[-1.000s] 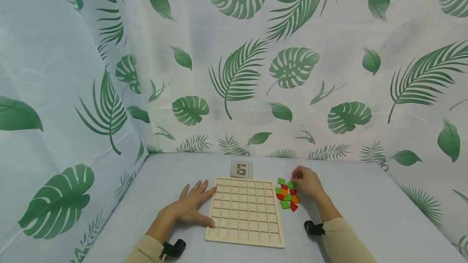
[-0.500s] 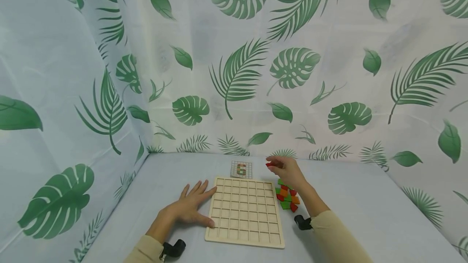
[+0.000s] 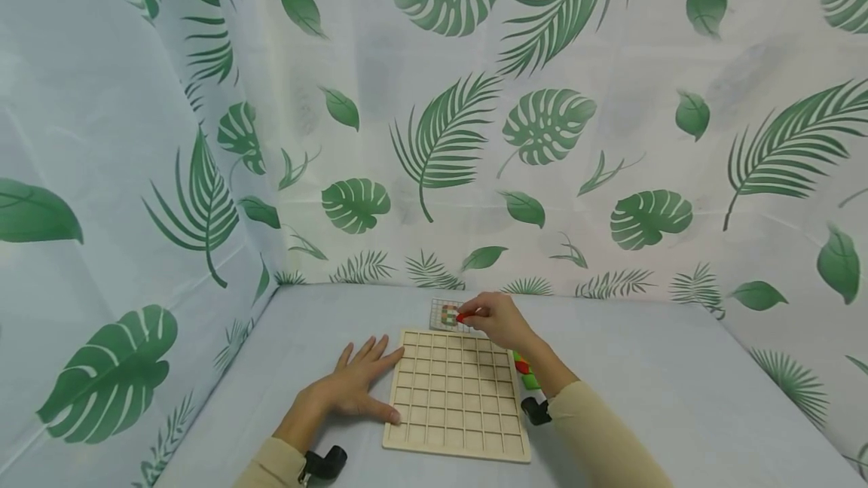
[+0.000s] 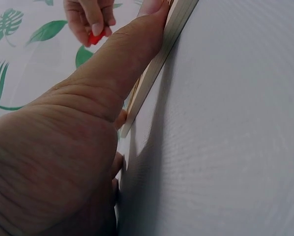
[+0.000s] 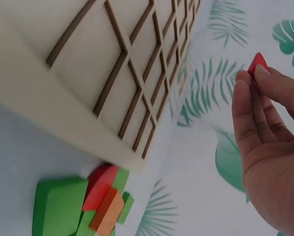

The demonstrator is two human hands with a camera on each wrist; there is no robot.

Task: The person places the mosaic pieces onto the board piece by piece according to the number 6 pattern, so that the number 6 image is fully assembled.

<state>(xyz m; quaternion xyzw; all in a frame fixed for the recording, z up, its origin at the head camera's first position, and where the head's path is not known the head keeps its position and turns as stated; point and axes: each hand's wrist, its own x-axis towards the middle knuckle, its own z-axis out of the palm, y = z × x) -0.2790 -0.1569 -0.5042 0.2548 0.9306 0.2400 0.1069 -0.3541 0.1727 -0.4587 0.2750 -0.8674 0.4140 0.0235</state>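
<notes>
Between thumb and fingertips my right hand (image 3: 502, 321) pinches a small red tile (image 5: 258, 63), held up over the far edge of a wooden grid board (image 3: 456, 398). The tile's pointed corner sticks out past the thumb in the right wrist view. My left hand (image 3: 356, 382) lies spread at the board's left side, its thumb and index fingertip on the frame. In the left wrist view the left thumb (image 4: 132, 49) presses along the board's edge. The square cells of the board hold no tiles. Behind the right hand, a small pattern card (image 3: 442, 315) is partly covered.
Right of the board lies a loose pile of green (image 5: 61, 206), red (image 5: 101, 184) and orange tiles (image 5: 107, 210), mostly hidden by the right forearm in the head view. A leaf-printed curtain (image 3: 434, 134) rises behind the table (image 3: 325, 322).
My right hand has lifted a red tile from the pile's far end and carried it left, to above the board's far edge near the card. The left hand has stayed in place.
</notes>
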